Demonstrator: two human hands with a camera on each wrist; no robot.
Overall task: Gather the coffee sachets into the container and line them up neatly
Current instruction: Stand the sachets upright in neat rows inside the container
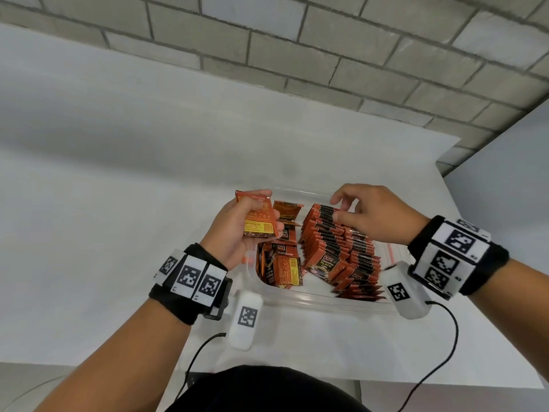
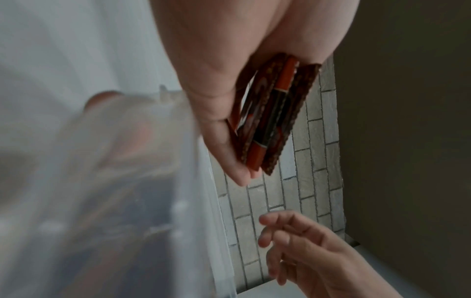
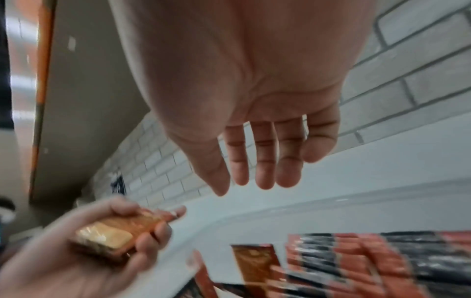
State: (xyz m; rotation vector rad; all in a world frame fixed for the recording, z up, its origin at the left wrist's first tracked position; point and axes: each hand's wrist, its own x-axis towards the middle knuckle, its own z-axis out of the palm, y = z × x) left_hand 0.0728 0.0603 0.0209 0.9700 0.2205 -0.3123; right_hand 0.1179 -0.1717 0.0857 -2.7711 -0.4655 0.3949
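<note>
Mostly done: two rows of sachets stand on edge in the clear container on the desk, rows running near-to-far along its right side. Left to do: loose sachets lying jumbled at its left. Left hand grips a small stack of sachets, long axis pointing away. Right hand, fingers relaxed and empty, hovers over the rows' far end.
</note>
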